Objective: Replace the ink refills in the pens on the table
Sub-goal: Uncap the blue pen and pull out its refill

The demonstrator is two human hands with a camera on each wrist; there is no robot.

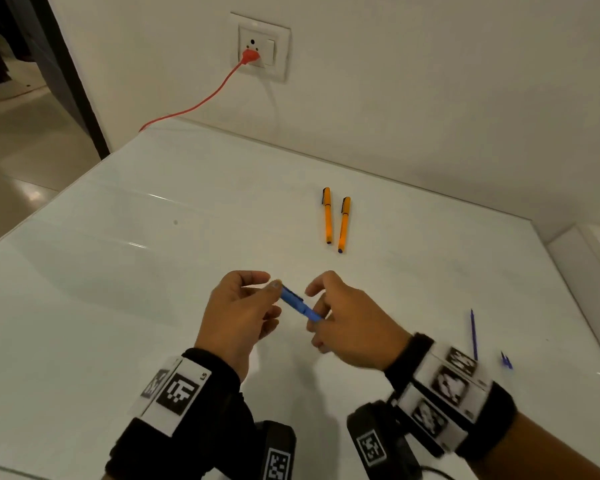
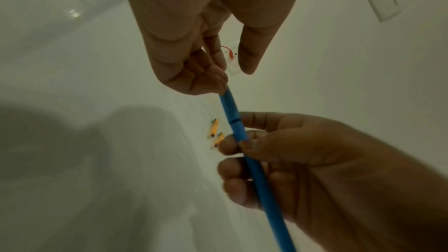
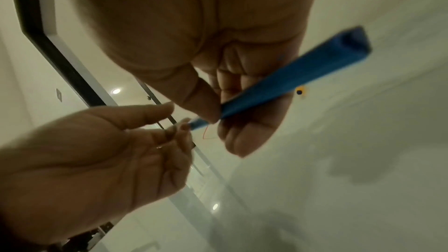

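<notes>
Holding the blue plastic pen [image 1: 300,304], our right hand [image 1: 352,329] grips its body and our left hand [image 1: 238,315] pinches its end; we pull straight, gently.

Bench [image 1: 153,271]: white, glossy top with ceiling lights mirrored in it; its far edge meets a pale wall, its left edge drops to a tiled floor.
Orange pens [image 1: 327,216]: two, with dark caps, lying on the far middle of the bench just beside each other, nearly parallel, caps toward the wall, not touching.
Blue refill [image 1: 473,332]: thin rod lying on the right side of the bench, well apart from the orange pens.
Small blue piece [image 1: 506,361]: lies just to the right of the refill; too blurred to tell what it is.
Red cable [image 1: 160,121]: reaches the bench's far left corner.
</notes>
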